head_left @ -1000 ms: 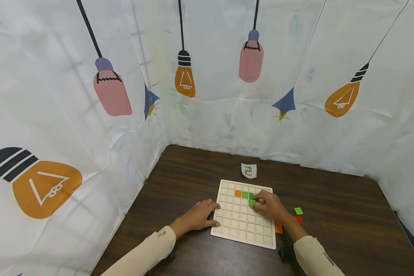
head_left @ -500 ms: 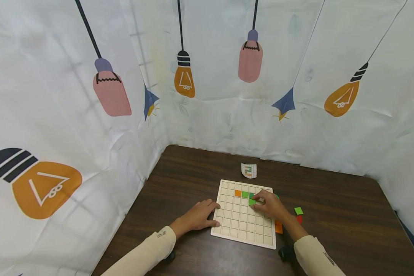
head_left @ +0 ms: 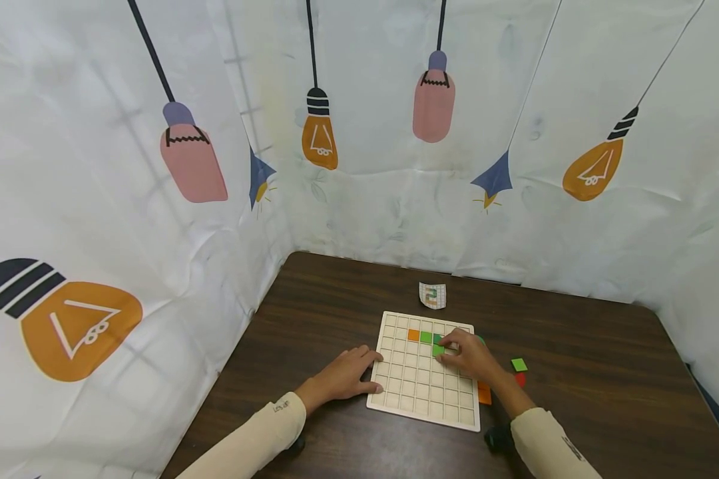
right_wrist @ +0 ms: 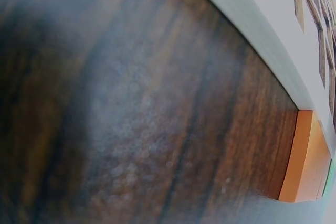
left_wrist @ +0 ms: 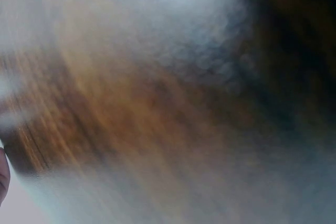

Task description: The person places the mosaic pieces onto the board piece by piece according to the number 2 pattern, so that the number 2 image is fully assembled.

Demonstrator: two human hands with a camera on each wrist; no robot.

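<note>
A pale square grid board (head_left: 416,392) lies on the table. In one of its upper rows sit an orange tile (head_left: 414,335), a green tile (head_left: 425,337) and a darker green tile (head_left: 437,338). Just below the darker one is a light green tile (head_left: 437,350), pinched at its edges by the thumb and index finger of my right hand (head_left: 467,356). My left hand (head_left: 349,374) rests at the board's left edge, fingers loosely spread, thumb and fingertips touching the rim. The left wrist view is mostly blurred table, with a fingertip (left_wrist: 3,177) at its left edge.
Beyond the board lies a small paper card (head_left: 433,296) with a coloured grid pattern. Orange tiles (head_left: 484,393) sit against the board's right side, partly behind my right arm. Farther right are a loose green tile (head_left: 518,364) and a red piece (head_left: 520,379). Printed white sheeting (head_left: 365,219) borders the table.
</note>
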